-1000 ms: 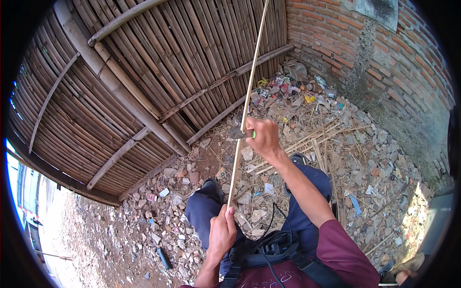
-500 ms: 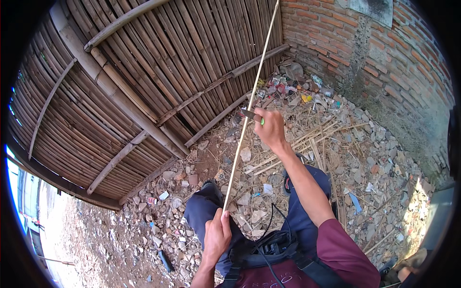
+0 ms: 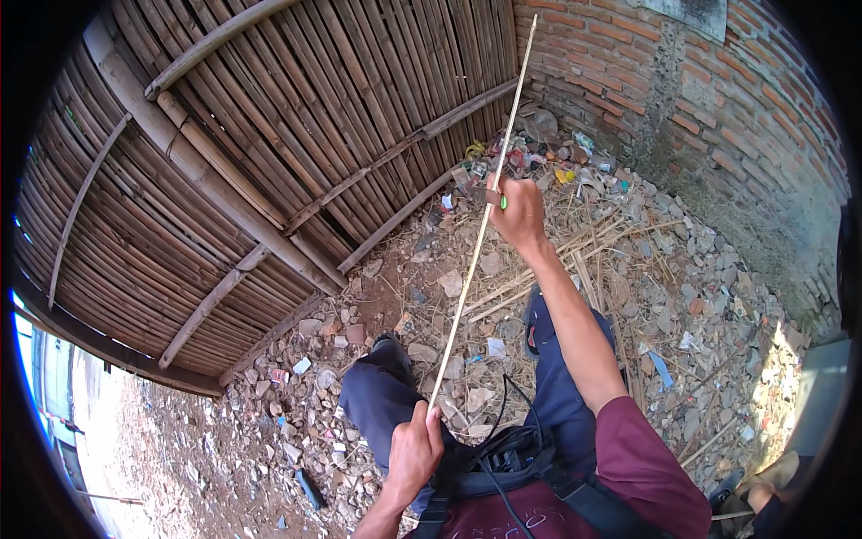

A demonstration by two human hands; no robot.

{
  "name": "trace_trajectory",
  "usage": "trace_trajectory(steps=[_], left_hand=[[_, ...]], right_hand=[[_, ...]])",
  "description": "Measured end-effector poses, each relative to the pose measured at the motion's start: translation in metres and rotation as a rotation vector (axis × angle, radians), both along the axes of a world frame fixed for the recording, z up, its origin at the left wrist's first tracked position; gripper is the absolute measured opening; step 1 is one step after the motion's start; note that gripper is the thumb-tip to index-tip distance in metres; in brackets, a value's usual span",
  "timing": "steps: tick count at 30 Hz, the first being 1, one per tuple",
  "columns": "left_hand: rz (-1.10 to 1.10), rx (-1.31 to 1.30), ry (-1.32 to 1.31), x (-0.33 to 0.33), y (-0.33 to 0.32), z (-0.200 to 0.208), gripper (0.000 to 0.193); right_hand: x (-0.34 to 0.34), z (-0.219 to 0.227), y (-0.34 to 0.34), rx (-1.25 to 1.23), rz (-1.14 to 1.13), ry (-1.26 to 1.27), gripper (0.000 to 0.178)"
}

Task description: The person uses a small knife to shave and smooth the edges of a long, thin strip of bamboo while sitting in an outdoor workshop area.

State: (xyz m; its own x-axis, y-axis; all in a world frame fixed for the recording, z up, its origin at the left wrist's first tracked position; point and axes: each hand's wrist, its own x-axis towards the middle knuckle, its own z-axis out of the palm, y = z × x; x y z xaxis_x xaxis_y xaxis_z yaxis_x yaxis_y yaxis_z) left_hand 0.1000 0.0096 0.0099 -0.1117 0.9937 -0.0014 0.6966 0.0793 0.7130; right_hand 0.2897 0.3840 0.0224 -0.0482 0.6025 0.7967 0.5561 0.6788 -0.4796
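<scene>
A long, thin pale bamboo strip (image 3: 468,286) slants up and away from me, its far tip in front of the corner where the bamboo and brick walls meet. My left hand (image 3: 416,452) grips its near end above my left thigh, fingers and thumb wrapped round it. Farther along, my right hand (image 3: 518,212) is closed round the green-marked handle of a knife (image 3: 483,195). The dark blade lies across the strip and appears to touch it. The knife's handle is mostly hidden in my fist.
Bamboo-slat wall (image 3: 296,135) at left, brick wall (image 3: 620,63) at right. Split bamboo pieces (image 3: 575,260) lie on the stony, littered ground between them. A dark cylindrical object (image 3: 310,490) lies left of my leg. A black cable (image 3: 505,395) hangs at my waist. Part of another person (image 3: 763,494) shows at lower right.
My right hand and the knife have moved a little farther up and away along the strip. The strip's far tip has come into view, and my left hand has shifted slightly right.
</scene>
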Motion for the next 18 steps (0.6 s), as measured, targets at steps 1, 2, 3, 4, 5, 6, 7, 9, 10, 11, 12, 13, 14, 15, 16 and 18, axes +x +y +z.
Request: trace_trajectory(steps=[1,2,3,4,5,6,7,9,10,11,12,13,14,15,16,18], left_hand=[[0.003,-0.012,0.01,-0.001,-0.001,-0.002,0.026],[0.006,-0.022,0.02,-0.001,-0.002,-0.003,0.026],[0.005,-0.022,0.019,-0.002,-0.002,-0.005,0.026],[0.007,-0.018,0.021,-0.003,-0.002,-0.006,0.025],[0.009,-0.012,0.023,-0.004,-0.002,-0.006,0.025],[0.01,-0.011,0.023,-0.005,-0.003,-0.007,0.025],[0.013,-0.001,0.036,-0.006,-0.004,-0.007,0.024],[0.021,0.008,0.052,-0.007,-0.013,-0.007,0.024],[-0.001,-0.022,0.049,-0.007,-0.023,-0.007,0.023],[-0.026,-0.047,0.047,-0.007,-0.029,-0.008,0.023],[-0.032,-0.043,0.047,-0.008,-0.033,-0.009,0.024],[-0.042,-0.044,0.04,-0.011,-0.034,-0.008,0.024],[-0.006,-0.073,0.01,-0.012,-0.036,-0.005,0.027],[0.029,-0.102,-0.021,-0.012,-0.036,-0.002,0.03],[0.023,-0.091,-0.036,-0.011,-0.035,-0.002,0.03],[0.027,-0.103,-0.013,-0.016,-0.041,-0.003,0.031]], right_hand=[[-0.002,0.001,-0.001,0.032,-0.023,-0.005,0.022],[-0.001,0.0,0.001,0.032,-0.023,-0.007,0.022],[0.0,0.0,0.004,-0.022,-0.043,0.004,0.022],[-0.001,-0.002,0.005,-0.077,-0.062,0.014,0.021],[-0.003,-0.003,0.007,-0.075,-0.061,0.014,0.021],[-0.007,-0.005,0.009,-0.063,-0.089,0.004,0.023],[-0.009,-0.006,0.01,-0.05,-0.116,-0.005,0.024],[0.006,0.001,0.022,-0.099,-0.175,0.152,0.024],[0.016,0.004,0.029,-0.147,-0.237,0.308,0.025],[0.024,0.004,0.039,-0.142,-0.239,0.31,0.025],[0.035,-0.005,0.047,-0.091,-0.306,0.202,0.025],[0.043,-0.013,0.054,-0.04,-0.373,0.093,0.026],[0.04,-0.018,0.058,-0.028,-0.355,0.126,0.022],[0.042,-0.021,0.061,-0.033,-0.361,0.118,0.022],[0.046,-0.024,0.064,-0.104,-0.378,0.075,0.021],[0.042,-0.022,0.065,-0.187,-0.35,0.056,0.02]])
